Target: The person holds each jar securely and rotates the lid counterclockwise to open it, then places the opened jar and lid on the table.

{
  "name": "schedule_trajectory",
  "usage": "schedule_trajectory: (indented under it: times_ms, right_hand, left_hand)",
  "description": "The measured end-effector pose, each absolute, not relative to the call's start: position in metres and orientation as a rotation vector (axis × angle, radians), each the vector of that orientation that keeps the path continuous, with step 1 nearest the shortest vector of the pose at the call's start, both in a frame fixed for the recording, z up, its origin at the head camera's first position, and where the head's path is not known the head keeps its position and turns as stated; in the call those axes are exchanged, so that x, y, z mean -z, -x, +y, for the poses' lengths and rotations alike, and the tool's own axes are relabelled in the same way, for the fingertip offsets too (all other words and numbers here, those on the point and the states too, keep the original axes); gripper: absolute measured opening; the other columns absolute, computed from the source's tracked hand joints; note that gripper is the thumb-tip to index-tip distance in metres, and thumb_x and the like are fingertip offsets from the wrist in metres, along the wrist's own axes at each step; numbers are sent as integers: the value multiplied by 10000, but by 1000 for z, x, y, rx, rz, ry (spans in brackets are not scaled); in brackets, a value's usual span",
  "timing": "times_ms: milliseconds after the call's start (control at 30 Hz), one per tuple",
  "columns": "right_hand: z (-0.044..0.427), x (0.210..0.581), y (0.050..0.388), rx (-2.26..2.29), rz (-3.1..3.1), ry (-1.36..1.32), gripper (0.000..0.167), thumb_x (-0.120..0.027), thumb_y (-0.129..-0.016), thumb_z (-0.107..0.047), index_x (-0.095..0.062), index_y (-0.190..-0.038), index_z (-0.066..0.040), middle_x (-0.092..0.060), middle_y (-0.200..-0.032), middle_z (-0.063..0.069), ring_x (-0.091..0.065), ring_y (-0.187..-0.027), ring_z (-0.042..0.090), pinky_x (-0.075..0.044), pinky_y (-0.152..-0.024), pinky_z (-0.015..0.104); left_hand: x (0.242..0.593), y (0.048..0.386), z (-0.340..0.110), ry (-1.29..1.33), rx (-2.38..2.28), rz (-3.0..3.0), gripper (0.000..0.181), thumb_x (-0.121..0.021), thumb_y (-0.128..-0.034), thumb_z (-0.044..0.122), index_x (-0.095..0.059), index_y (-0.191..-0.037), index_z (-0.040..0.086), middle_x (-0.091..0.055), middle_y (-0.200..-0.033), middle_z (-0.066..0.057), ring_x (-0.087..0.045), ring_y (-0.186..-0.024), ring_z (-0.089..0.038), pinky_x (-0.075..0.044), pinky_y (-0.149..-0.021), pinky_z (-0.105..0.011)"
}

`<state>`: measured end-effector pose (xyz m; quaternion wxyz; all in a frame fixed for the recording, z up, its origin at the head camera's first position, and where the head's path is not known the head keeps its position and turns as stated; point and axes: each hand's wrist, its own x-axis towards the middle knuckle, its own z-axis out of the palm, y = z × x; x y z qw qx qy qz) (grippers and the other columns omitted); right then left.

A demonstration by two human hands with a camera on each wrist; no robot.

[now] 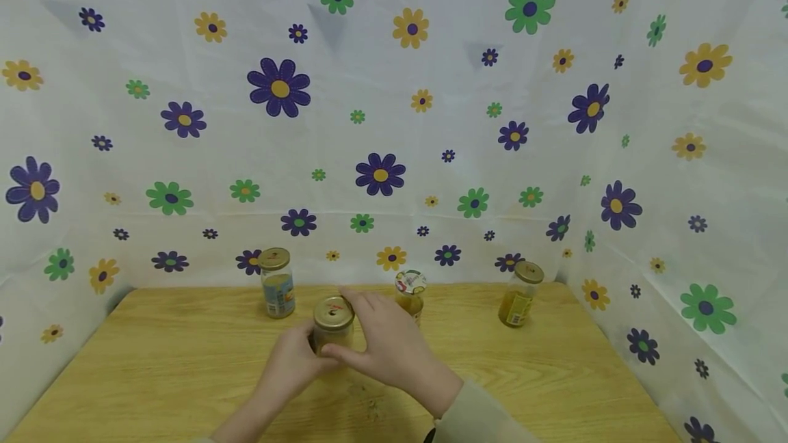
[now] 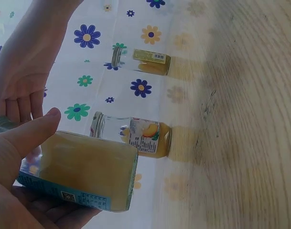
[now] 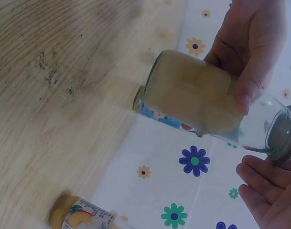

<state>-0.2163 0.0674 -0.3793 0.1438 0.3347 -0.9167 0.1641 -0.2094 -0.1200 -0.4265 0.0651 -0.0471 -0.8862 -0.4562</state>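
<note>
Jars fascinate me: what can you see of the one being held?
The held jar looks like clear glass, with cloudy yellowish contents, a printed blue label and a gold-coloured lid on, marked on top. It is roughly upright, raised above the table. The left hand grips its body; the right hand is by the lid, contact unclear.

cannot read the print on the lid (image 1: 334, 313) in the head view, too small, nor see the base of the held jar (image 3: 188, 93), hidden by the left hand (image 1: 292, 359) and right hand (image 1: 395, 344). can see only part of the patterned-lid jar (image 1: 410, 282), behind the right hand. in the right wrist view, cannot follow the lid past the right edge.
</note>
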Motion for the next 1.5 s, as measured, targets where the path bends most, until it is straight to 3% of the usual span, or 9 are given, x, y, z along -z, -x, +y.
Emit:
schedule_trajectory:
  times_ms: [333,533,767,867,1033,1300,1500]
  right_hand:
    - [69,384,214,-701,-2562,-888,657,-759,-966,-502,-604,-1466,-105,-729,-1369,67,-716,-1230,230,-607,-1014,393]
    - [72,385,216,-839,-2556,-831,619,-814,-927,-472,-663,-1411,-117,-761,-1312,46,-741,-1171,215,-619,-968,383]
    - [77,384,219,-1257,-2540,-824,556,-900,-865,-346,-719,-1340,-123,-781,-1272,19,-742,-1170,227,-604,-996,425]
    - [80,384,219,-1369,-2545,-819,521,-912,-853,-333,-738,-1311,-158,-793,-1235,-22,-742,-1162,214,-594,-1001,406]
    - [83,388,221,-1470,-2545,-804,493,-920,-846,-313,-750,-1295,-200,-802,-1208,-49,-743,-1164,192,-588,-1016,416]
    - [87,390,221,-1541,-2528,-806,511,-920,-848,-288,-748,-1312,-161,-808,-1202,-13,-746,-1167,207,-590,-1010,420]
    - [90,391,222,-1543,-2544,-817,530,-912,-858,-280,-735,-1338,-144,-804,-1221,4,-746,-1167,199,-589,-1015,408]
  left_hand:
    - [429,207,-110,207,1390,-2649,425,-994,-709,222,-755,-1024,66,-789,-925,-32,-702,-842,-131,-584,-718,-318]
    - [430,207,-105,215,1388,-2665,472,-1013,-689,243,-765,-1065,100,-794,-955,-4,-708,-863,-121,-585,-725,-315]
    - [430,207,-101,219,1387,-2690,464,-1024,-668,235,-761,-1026,104,-753,-873,22,-581,-756,-114,-499,-659,-280]
    - [430,207,-100,219,1383,-2702,477,-1030,-653,240,-767,-1029,108,-778,-915,12,-619,-799,-104,-536,-712,-293]
    - [431,206,-100,267,1389,-2714,470,-1027,-656,249,-778,-1022,91,-769,-887,12,-583,-768,-110,-500,-677,-282]
    - [431,207,-101,347,1403,-2724,453,-1010,-692,245,-775,-1042,77,-793,-923,5,-659,-793,-86,-552,-682,-289]
    - [433,210,-99,338,1410,-2733,430,-1018,-670,254,-770,-982,92,-721,-792,43,-553,-704,-105,-465,-604,-248]
